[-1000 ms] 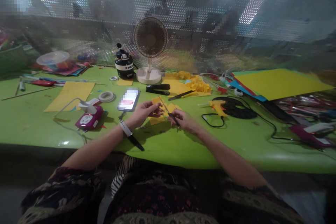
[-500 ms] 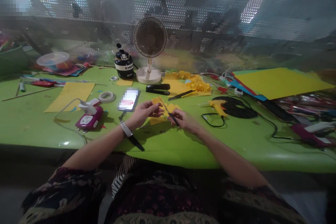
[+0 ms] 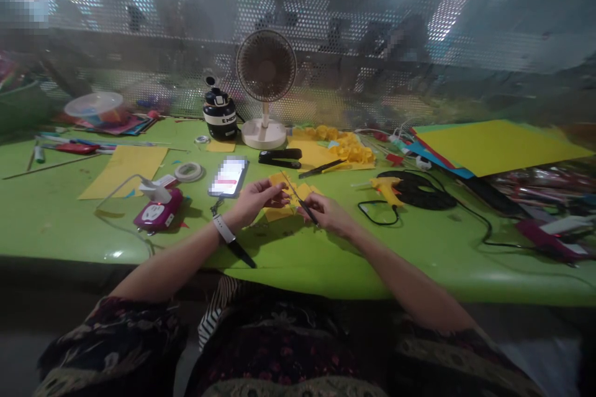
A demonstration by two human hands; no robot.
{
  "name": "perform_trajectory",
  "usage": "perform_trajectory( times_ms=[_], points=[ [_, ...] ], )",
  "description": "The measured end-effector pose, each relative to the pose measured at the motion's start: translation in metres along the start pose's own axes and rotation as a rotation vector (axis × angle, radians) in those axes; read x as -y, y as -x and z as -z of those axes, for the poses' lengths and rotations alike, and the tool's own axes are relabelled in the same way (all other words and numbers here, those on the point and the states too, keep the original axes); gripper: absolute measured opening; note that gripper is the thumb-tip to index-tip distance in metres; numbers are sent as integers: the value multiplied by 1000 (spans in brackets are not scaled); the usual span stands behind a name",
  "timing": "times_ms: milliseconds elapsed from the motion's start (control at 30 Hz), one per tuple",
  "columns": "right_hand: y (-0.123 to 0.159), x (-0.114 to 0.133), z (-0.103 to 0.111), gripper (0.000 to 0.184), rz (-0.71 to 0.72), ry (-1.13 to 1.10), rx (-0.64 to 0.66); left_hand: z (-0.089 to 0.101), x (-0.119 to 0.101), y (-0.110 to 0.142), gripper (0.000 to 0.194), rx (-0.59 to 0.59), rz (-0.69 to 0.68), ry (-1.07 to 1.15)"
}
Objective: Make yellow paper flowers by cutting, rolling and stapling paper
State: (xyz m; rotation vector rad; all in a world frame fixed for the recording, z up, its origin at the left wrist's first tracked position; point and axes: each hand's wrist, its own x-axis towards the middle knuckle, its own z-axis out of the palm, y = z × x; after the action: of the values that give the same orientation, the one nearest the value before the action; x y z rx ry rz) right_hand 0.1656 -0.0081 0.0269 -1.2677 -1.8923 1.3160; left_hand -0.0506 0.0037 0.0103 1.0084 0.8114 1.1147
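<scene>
My left hand [image 3: 264, 198] pinches a small yellow paper piece [image 3: 278, 181] between thumb and fingers, above the table. Slim dark scissors [image 3: 307, 211] are in my right hand [image 3: 328, 214], its fingers closed round the black handle. Their thin blades point up and left, against the yellow paper. Under and between the hands lie more yellow paper pieces [image 3: 279, 213], partly hidden by the fingers. Small dark scraps are scattered just below.
A phone [image 3: 228, 176] lies left of my hands, a black stapler [image 3: 280, 157] beyond them. Farther back stand a fan [image 3: 264, 135] and a bottle [image 3: 220, 118]. A yellow glue gun [image 3: 387, 190] with its cord lies right; a purple power strip [image 3: 159, 209] sits left.
</scene>
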Motion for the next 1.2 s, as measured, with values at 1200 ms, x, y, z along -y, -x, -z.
perform_trajectory(
  times_ms=[1200],
  points=[
    [1, 0, 0, 48, -6, -7, 6, -1, 0, 0, 32, -26, 14, 27]
  ],
)
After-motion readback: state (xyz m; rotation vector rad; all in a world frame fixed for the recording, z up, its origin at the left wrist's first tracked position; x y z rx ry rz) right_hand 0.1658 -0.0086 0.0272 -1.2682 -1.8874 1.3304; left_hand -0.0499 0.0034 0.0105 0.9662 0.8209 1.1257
